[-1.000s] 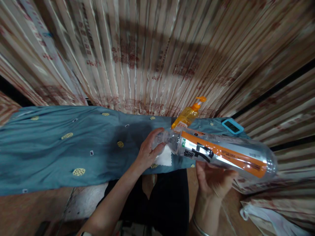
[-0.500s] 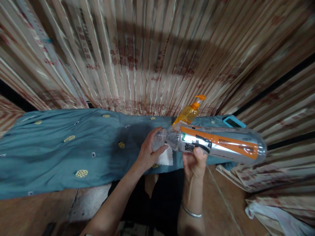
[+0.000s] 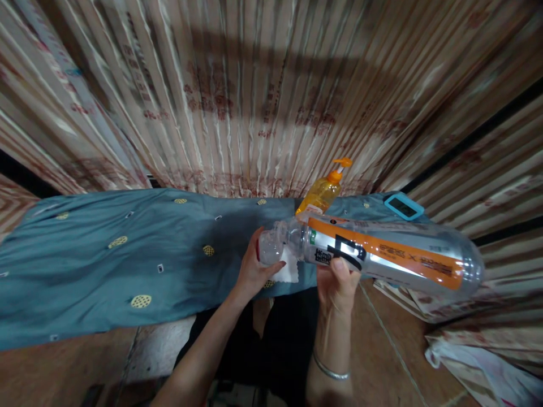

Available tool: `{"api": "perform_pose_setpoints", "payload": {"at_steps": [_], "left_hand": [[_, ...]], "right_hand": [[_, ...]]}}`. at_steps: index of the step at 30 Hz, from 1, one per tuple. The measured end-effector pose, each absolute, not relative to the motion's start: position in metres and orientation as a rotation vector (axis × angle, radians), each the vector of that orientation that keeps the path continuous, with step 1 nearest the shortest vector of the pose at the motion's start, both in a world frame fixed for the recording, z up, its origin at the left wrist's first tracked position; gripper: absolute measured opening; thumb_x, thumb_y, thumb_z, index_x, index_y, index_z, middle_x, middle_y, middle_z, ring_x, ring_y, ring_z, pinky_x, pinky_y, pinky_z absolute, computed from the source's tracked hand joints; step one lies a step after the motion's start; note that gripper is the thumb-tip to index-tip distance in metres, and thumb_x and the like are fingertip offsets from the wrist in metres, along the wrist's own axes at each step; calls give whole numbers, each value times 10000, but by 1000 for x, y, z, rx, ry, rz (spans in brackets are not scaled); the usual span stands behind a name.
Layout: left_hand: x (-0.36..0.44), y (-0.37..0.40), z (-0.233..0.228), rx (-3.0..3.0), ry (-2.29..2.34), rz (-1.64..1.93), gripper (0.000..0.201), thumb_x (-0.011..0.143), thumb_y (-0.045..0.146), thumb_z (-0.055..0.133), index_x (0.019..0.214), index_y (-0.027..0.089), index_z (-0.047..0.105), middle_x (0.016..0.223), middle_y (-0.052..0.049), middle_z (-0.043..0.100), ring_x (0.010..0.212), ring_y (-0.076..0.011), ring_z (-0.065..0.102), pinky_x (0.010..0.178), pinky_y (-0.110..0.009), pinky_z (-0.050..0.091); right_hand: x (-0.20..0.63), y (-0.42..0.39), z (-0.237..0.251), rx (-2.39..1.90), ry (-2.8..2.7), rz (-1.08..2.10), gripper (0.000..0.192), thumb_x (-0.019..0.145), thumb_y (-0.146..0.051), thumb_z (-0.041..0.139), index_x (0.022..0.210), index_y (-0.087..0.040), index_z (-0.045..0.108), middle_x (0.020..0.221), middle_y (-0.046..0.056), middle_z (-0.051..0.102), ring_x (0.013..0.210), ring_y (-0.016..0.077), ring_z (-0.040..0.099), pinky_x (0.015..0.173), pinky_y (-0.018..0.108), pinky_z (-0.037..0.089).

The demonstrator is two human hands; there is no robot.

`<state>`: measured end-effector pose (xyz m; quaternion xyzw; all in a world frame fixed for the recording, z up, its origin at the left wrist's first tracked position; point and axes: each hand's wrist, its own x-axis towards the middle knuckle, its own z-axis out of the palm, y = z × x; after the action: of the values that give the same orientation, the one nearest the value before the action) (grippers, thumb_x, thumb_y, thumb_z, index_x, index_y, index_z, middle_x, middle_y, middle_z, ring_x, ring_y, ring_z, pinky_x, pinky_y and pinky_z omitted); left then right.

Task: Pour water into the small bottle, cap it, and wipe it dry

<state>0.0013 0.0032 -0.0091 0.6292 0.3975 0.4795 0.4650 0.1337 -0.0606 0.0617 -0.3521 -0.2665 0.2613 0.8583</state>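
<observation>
We've got our left hand [image 3: 253, 270] curled round the neck end of the clear plastic bottle [image 3: 373, 255], a white cloth [image 3: 288, 270] under it, while our right hand [image 3: 338, 282] grips it sideways over the teal tablecloth [image 3: 127, 254]. Behind sit an orange pump bottle [image 3: 323, 191] and a blue timer [image 3: 403, 206], neither in the way.

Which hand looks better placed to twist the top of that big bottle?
Probably the left hand: it already cups the neck end of the clear bottle, while the right hand supports the body from below, steadying it sideways.
</observation>
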Motion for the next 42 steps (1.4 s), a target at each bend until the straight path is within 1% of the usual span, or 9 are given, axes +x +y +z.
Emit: {"api": "perform_pose_setpoints", "payload": {"at_steps": [4,9,12,15,22,27,33,36,42], "left_hand": [[5,4,-13,1561,1011,1200,817,615,250,797,1337,164,424,1337,-148,560,1248,-312,558,1103,-503,419],[7,5,-15,1584,1023,1225,802,604,237,772,1325,173,425,1292,-134,577,1205,-306,582,1069,-505,449],[7,5,-15,1607,1013,1229,795,616,233,757,1330,181,411,1304,-131,568,1214,-301,576,1075,-497,445],[8,5,-15,1616,1007,1244,795,616,220,747,1331,186,401,1302,-125,569,1210,-294,582,1071,-476,450],[9,5,-15,1629,1025,1252,784,600,220,739,1307,174,405,1283,-132,575,1203,-302,584,1070,-484,451],[8,5,-16,1610,999,1255,787,602,225,751,1309,198,406,1275,-113,579,1183,-285,597,1056,-458,464],[9,5,-18,1588,1004,1270,799,588,222,758,1307,198,410,1286,-120,571,1199,-294,584,1066,-476,457],[8,5,-19,1590,1008,1262,801,588,234,758,1306,186,408,1283,-127,574,1194,-301,585,1062,-487,458],[9,4,-21,1581,1012,1264,804,607,240,758,1321,189,392,1295,-128,569,1195,-294,586,1063,-487,457]], "right_hand": [[131,-64,62,-740,-580,524,556,593,-258,852,1117,-265,665,1057,8,670,997,215,639,927,429,534],[127,-69,62,-771,-583,489,552,625,-250,842,1144,-266,652,1025,7,674,983,213,642,931,436,530],[127,-72,61,-794,-584,463,575,629,-243,844,1166,-276,639,975,-5,681,900,202,656,917,436,534],[128,-73,60,-816,-593,451,502,637,-251,845,1103,-260,661,931,-9,682,817,191,659,913,453,532],[128,-75,57,-864,-621,427,351,653,-264,845,960,-224,680,895,-4,680,798,180,654,969,471,492],[130,-77,52,-928,-643,396,364,671,-299,835,988,-215,676,979,15,679,908,204,654,1035,490,436],[132,-77,51,-988,-658,353,534,663,-338,825,1147,-211,639,1037,41,674,1084,259,617,1067,508,402],[132,-78,51,-999,-659,340,577,645,-341,827,1173,-206,636,1054,51,674,1092,265,616,1053,500,419],[131,-80,55,-1010,-694,374,508,657,-315,823,1126,-205,662,1031,47,686,1067,257,630,1079,506,393]]}}
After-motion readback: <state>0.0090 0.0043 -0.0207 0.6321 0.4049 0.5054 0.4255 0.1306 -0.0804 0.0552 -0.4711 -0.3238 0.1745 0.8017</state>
